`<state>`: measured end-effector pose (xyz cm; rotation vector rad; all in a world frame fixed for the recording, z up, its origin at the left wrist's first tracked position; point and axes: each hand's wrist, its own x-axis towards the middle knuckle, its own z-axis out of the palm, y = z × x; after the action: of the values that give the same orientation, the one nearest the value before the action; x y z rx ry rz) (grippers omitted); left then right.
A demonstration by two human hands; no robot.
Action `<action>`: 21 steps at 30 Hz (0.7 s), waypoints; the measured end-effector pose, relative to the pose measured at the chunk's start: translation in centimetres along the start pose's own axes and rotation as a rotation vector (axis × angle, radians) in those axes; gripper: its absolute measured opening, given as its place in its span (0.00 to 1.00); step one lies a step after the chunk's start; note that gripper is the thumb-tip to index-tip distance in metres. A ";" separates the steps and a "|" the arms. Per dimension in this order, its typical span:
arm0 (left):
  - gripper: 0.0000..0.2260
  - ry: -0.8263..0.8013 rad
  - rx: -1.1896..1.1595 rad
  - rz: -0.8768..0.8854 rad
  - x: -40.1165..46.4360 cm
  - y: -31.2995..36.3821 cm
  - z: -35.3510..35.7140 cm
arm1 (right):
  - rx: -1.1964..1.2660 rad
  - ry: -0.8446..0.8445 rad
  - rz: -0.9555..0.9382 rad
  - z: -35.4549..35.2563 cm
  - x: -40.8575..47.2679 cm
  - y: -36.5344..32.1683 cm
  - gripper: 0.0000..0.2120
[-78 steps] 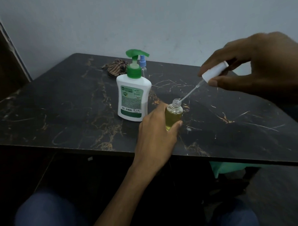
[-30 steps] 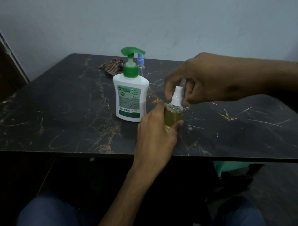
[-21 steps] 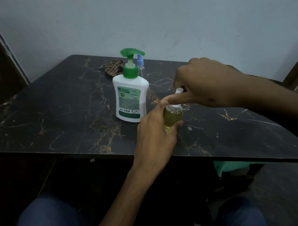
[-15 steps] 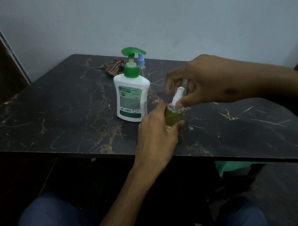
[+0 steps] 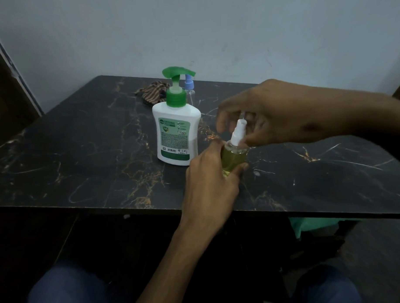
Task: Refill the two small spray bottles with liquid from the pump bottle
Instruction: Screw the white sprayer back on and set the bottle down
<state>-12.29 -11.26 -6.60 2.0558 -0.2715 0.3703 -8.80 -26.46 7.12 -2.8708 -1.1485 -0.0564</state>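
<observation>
Head view, yellow-filled spray bottle, white sprayer on

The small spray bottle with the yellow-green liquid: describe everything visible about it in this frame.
The small spray bottle is clear, plastic by the look of it, and filled nearly to the shoulder with yellow-green liquid. It stands upright on the dark marbled table, just right of the pump bottle. A white spray head sits on its neck. The left hand grips the body; the right hand pinches the white collar.

Blue-capped spray bottle mostly hidden behind pump bottle, yellow bottle's base covered by left hand, label print unreadable
</observation>
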 end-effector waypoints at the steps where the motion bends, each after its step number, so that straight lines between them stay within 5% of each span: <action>1: 0.16 0.000 0.008 0.000 0.0 0.0 0.1 | 0.028 -0.022 -0.016 -0.1 -0.2 0.2 0.13; 11: 0.15 -0.004 -0.008 -0.012 0.0 -0.2 0.2 | -0.154 0.015 0.004 1.3 0.4 0.4 0.06; 21: 0.13 0.002 -0.009 -0.024 0.0 -0.1 0.0 | -0.070 0.077 0.034 1.6 -0.3 0.4 0.04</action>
<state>-12.27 -11.23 -6.67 2.0482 -0.2460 0.3561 -8.77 -26.88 5.48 -2.9188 -1.1051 -0.2085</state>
